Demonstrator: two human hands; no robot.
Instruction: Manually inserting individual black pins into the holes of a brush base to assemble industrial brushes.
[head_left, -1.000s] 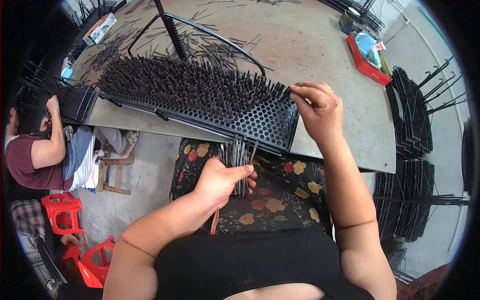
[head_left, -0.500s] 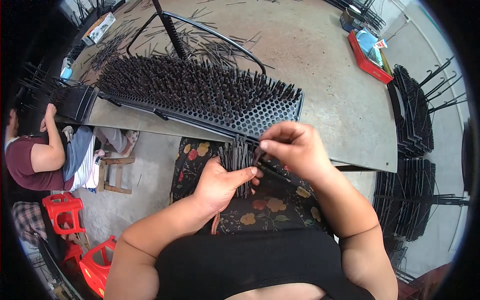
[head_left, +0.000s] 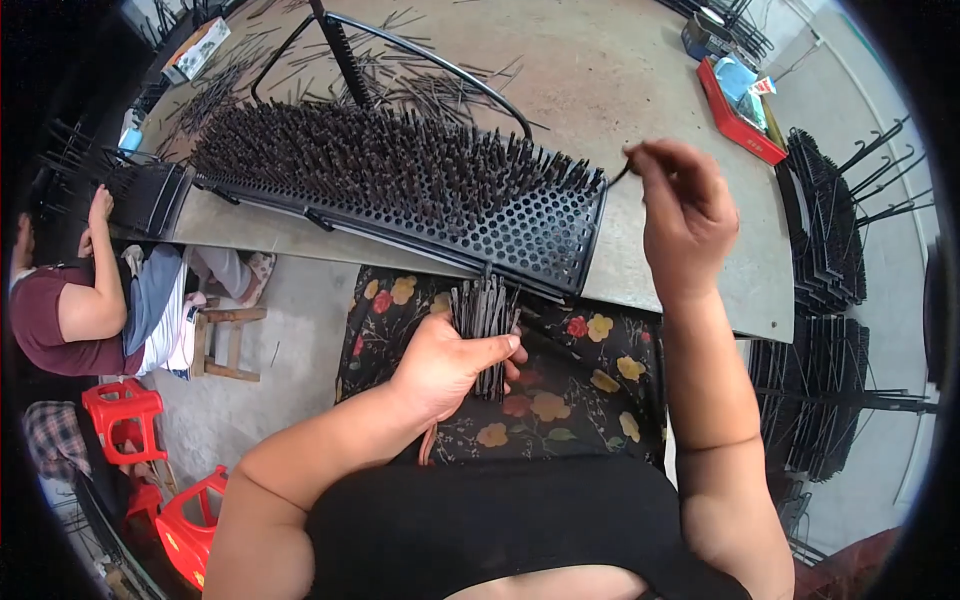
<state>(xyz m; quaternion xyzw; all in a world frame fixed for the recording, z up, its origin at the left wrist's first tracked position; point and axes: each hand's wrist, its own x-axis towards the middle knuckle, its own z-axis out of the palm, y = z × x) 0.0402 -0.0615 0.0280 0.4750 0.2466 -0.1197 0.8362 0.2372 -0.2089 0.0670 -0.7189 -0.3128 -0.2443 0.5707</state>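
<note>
Your left hand (head_left: 450, 355) is wrapped around a bundle of slim, dark, stiff sticks (head_left: 485, 325), just off the near edge of the tabletop (head_left: 690, 275). Your right hand (head_left: 690, 210) pinches one thin, dark, bent stick (head_left: 621, 174), its tip near the far right corner of the long black perforated rack (head_left: 530, 240) lying along that edge. Upright dark sticks (head_left: 350, 165) fill most of the rack; many holes toward its right end remain bare.
</note>
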